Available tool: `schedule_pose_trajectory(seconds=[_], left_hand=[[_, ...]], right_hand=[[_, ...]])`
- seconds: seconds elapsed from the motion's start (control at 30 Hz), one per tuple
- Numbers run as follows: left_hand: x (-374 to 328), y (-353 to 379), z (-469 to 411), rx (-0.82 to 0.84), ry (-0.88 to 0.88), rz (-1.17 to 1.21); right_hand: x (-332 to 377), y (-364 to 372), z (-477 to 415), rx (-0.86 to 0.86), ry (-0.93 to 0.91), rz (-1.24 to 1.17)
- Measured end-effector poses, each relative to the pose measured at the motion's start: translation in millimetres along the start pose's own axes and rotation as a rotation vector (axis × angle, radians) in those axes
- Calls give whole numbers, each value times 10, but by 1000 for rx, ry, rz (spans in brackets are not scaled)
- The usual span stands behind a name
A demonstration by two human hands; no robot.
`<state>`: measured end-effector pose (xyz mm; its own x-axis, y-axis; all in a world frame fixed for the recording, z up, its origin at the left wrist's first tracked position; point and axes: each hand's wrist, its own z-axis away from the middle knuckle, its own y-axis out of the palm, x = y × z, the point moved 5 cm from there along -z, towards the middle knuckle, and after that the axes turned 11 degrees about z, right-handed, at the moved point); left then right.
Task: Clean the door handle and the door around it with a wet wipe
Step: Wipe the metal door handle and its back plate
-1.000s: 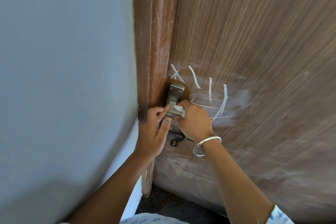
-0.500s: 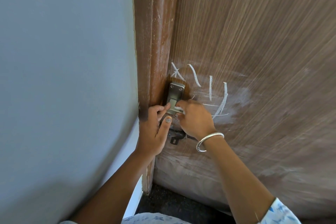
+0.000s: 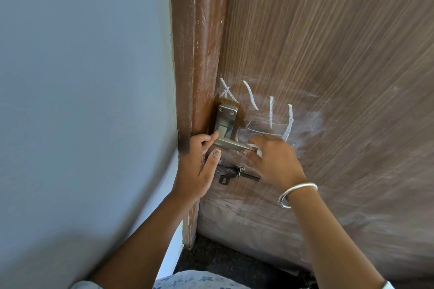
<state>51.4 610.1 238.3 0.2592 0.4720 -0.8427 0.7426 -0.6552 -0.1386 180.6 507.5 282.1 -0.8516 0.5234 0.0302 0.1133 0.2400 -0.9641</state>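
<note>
The door handle, a silver metal lever on an upright plate, is sitting at the left edge of the door, just beside the brown door frame. The left hand is holding the lever at its root. Its fingers are curling in from the frame side, one fingertip is touching the square block where the lever joins the plate, and the thumb is pointing up just beneath the lever. The right hand is gripping the wet wipe with curled fingers and pressing it around the free end of the lever. Only a small white piece of the wipe is showing between the fingers and the metal; the rest is hiding under the hand.

White chalk marks are running across the wood-grain door above and to the right of the handle, with a pale smear spreading around them and reaching down behind the right hand. A black sliding bolt is lying across the door below the handle, between the two hands. A silver bangle is circling the right wrist. A grey-blue wall is filling the left side, meeting the door frame. A dark floor is showing at the foot of the door, and a strip of pale printed cloth is showing along the bottom edge between the forearms.
</note>
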Motion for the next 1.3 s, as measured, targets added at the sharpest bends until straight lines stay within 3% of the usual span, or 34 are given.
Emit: schedule_pose_trajectory(seconds=[0.33,0.53,0.87,1.07,1.3], left_hand=[[-69,3,-13,-4,-1,-29],[-53,-3,-15,-46,16,-58],[-14,7,-4,8,41,-24],[25,-2,14,10,22,-24],[10,-2,-34,-23,-14,41]], right_hand=[[181,-6,-155,23,27,-92],[434,61,-259,-54,66,-95],[301,58,-276,52,-50,-26],[-71,-4,-103,143,3,-2],[118,-67,-161,65,131,92]])
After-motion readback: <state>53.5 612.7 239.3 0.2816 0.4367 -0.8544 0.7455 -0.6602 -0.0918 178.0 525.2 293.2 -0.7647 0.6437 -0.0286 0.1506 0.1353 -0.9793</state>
